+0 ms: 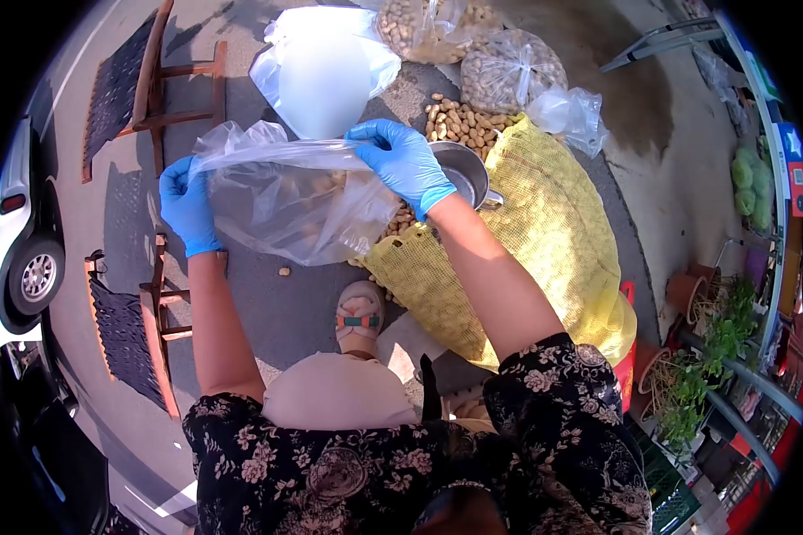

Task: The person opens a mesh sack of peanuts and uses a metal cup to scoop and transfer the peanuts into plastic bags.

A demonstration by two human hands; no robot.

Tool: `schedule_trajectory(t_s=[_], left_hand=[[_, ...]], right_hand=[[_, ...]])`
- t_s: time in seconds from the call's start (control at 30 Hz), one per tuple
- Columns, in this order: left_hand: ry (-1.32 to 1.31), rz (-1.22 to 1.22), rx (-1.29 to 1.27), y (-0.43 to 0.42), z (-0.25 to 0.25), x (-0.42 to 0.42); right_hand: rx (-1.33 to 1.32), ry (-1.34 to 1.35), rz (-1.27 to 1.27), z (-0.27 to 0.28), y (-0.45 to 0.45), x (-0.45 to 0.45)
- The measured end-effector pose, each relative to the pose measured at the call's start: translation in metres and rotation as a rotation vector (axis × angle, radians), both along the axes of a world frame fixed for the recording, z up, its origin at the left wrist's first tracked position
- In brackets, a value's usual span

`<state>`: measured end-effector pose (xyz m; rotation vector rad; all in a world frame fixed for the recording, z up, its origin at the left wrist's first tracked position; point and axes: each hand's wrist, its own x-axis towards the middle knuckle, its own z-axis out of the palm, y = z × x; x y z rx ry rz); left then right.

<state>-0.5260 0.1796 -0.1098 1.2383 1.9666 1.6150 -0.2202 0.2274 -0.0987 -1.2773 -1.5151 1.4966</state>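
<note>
A clear plastic bag is stretched sideways between my two blue-gloved hands. My left hand pinches its upper left edge, fingers closed. My right hand has its fingers closed on the bag's upper right edge. Peanuts show near the bag's right side, partly through the plastic; whether any lie inside it I cannot tell. Just beyond my right wrist, a metal cup with a handle rests by a heap of loose peanuts. Under my right forearm lies a large yellow mesh sack, its mouth toward the peanuts.
Filled bags of peanuts stand at the back, near a pale plastic bag and a crumpled clear bag. Two wooden chairs with dark seats are on the left, a car beyond. Potted plants line the right.
</note>
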Motion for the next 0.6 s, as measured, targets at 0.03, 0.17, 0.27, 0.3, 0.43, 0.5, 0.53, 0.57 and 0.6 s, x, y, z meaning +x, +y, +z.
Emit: schedule_trajectory(t_s=[0.03, 0.17, 0.27, 0.3, 0.43, 0.5, 0.53, 0.57, 0.6], left_hand=[[0.032, 0.067, 0.058, 0.0, -0.001, -0.005], [-0.068, 0.208, 0.158, -0.006, -0.022, -0.014], [-0.159, 0.228, 0.048, -0.02, -0.061, -0.02], [-0.208, 0.213, 0.01, -0.027, -0.072, -0.019], [-0.129, 0.259, -0.145, -0.069, -0.126, -0.003], [-0.08, 0.204, -0.245, -0.097, -0.15, 0.015], [-0.111, 0.14, -0.304, -0.112, -0.157, 0.031], [0.038, 0.133, -0.396, -0.126, -0.162, 0.055], [0.189, 0.124, -0.485, -0.135, -0.161, 0.084]], right_hand=[[0.044, -0.039, -0.019, -0.005, 0.011, -0.01], [0.03, -0.1, -0.025, -0.019, 0.031, -0.033], [-0.025, -0.116, -0.025, -0.024, 0.028, -0.02], [-0.075, -0.122, -0.053, -0.026, 0.025, -0.009], [0.272, -0.266, -0.291, -0.029, -0.003, 0.06], [0.37, -0.468, -0.408, -0.014, -0.023, 0.091], [0.5, -0.763, -0.396, -0.022, -0.033, 0.111], [0.27, -0.741, -0.39, -0.02, -0.042, 0.121], [0.04, -0.711, -0.383, -0.019, -0.049, 0.128]])
